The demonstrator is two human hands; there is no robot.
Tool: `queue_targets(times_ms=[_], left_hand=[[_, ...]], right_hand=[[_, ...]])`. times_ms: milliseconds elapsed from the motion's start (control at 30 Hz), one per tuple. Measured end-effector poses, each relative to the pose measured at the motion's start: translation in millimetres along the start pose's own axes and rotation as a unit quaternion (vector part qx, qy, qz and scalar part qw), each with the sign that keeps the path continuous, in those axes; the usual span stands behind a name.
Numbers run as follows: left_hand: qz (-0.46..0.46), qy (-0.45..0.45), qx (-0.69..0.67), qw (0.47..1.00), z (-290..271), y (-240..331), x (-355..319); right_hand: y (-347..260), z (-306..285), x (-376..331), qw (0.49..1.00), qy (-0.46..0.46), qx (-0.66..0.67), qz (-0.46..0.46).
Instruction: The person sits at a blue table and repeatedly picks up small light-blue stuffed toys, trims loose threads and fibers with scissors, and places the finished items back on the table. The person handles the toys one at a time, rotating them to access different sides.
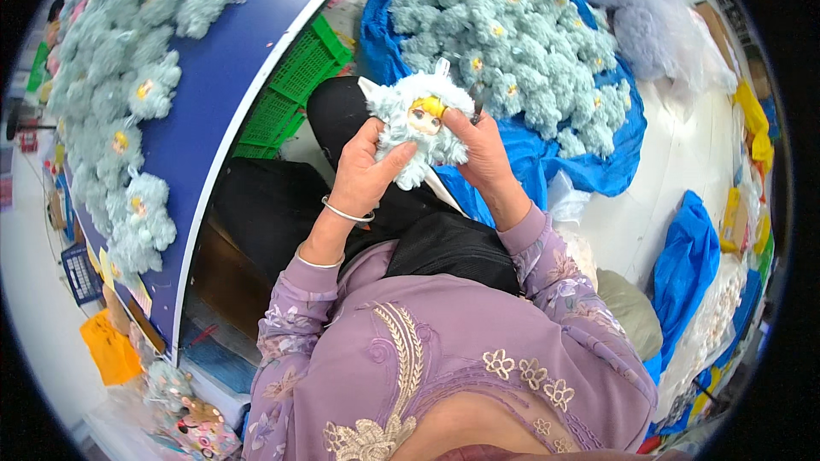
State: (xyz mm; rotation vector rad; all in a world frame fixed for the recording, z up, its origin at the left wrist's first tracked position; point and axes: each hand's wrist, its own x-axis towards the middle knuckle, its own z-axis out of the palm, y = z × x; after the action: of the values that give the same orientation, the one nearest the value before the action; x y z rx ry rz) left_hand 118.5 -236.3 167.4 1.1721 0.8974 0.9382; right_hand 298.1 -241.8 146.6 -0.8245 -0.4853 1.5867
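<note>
left hand (366,172): grips the fluffy pale-blue doll (421,125) from its left
right hand (481,147): clasps the doll's right side
behind: blue bag (547,162) of matching dolls

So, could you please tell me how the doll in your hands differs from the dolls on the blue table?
The held doll is gripped by the left hand and right hand, facing up; the table dolls lie untouched in a pile on the blue table. All share pale blue-green fluff.
</note>
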Motion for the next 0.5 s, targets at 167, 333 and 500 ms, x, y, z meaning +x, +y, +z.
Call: queue_targets(times_ms=[167,333,500], left_hand=[[0.014,0.059,-0.017,0.998,-27,0,-21],[0.077,0.144,0.061,0.985,-45,16,-42],[0.156,0.189,0.071,0.967,-59,15,-57]], right_hand=[[0,27,5,0.997,-0.076,-0.014,0.019],[1,54,2,0.976,-0.141,-0.154,0.058],[6,81,1,0.958,-0.176,-0.224,0.042]])
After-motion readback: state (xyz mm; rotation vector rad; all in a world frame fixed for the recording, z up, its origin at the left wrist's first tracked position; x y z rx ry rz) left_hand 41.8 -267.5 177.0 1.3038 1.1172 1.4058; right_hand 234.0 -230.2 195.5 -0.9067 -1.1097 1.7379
